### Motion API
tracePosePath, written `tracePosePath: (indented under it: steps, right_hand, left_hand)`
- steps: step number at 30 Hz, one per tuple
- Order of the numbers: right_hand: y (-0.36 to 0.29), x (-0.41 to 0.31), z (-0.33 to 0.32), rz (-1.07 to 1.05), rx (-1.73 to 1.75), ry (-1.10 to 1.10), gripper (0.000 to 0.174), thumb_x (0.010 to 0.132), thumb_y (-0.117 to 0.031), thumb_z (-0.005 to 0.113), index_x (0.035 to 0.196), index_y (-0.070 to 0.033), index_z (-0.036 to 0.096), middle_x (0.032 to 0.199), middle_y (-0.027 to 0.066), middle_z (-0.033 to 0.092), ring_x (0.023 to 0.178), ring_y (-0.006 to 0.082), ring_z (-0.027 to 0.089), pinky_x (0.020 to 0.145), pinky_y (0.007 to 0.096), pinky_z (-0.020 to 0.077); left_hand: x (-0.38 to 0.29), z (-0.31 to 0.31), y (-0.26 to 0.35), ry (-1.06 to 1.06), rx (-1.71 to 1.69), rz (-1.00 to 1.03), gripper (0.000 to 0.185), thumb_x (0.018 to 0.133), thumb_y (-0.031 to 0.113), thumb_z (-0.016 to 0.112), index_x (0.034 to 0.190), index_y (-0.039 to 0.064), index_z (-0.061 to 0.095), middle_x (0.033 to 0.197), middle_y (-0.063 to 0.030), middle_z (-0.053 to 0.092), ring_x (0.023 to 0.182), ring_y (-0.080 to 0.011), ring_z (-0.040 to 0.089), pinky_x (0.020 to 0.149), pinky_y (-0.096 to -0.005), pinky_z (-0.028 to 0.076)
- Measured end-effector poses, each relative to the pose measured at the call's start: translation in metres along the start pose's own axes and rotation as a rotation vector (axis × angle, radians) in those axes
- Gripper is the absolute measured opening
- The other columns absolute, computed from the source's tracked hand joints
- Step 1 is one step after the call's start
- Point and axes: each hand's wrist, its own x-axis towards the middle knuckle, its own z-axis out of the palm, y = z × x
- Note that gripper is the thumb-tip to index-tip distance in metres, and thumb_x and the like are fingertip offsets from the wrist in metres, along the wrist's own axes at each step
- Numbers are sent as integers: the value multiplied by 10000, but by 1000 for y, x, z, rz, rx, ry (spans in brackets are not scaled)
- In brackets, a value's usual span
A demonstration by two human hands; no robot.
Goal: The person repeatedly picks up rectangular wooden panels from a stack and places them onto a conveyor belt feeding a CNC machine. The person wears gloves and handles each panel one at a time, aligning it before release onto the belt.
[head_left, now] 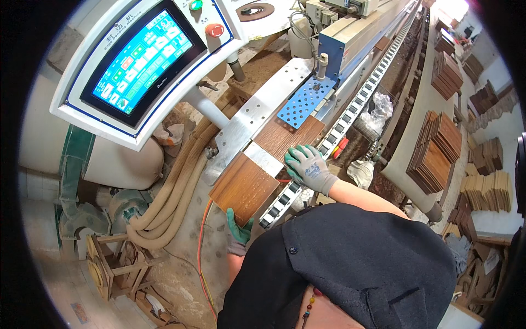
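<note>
A wood-grain panel (244, 187) lies at the infeed end of an edge banding machine. My left hand (239, 228), in a green-coated grey glove, grips that panel's near edge. Ahead of it, a second wood-grain panel (287, 135) rests on the metal bed (263, 113), its far end under a blue perforated plate (306, 100). My right hand (308, 168), in a matching glove, lies on this second panel's right near corner with fingers spread. A strip of bare bed (265, 158) shows between the panels. Beside my right hand runs a roller track (337, 131).
The machine's control screen (141, 61) and a red emergency stop button (214, 30) stand at upper left. Ribbed dust hoses (181, 193) curve below. To the right, stacked wood panels (435, 152) lie on a long conveyor belt (404, 150). Red and yellow tubing (200, 255) trails across the floor.
</note>
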Motion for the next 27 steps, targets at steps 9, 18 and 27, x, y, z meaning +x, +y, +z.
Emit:
tracePosePath:
  steps: [9, 18, 27]
  right_hand:
    - [-2, 2, -3, 9, 23, -4, 321, 926, -317, 612, 1185, -133, 658, 1319, 118, 588, 1263, 349, 528, 1111, 497, 361]
    - [-2, 2, -1, 17, 19, -2, 321, 924, -317, 609, 1197, -154, 655, 1314, 102, 594, 1265, 340, 527, 1111, 501, 360]
    - [-1, 2, -2, 10, 11, -16, 330, 928, -321, 605, 1209, -152, 644, 1309, 99, 596, 1257, 334, 534, 1109, 497, 365]
  left_hand:
    - [-15, 24, 28, -56, 20, -57, 615, 963, 187, 690, 1472, 102, 354, 1422, -64, 498, 1255, -169, 510, 1142, -339, 363]
    - [-27, 52, 53, 17, -46, -87, 517, 991, 293, 643, 1422, 89, 442, 1379, -62, 558, 1222, -184, 549, 1091, -349, 426]
    - [-32, 54, 59, 6, -289, -160, 601, 961, 287, 681, 1461, 87, 415, 1369, -78, 572, 1192, -198, 586, 1016, -345, 494]
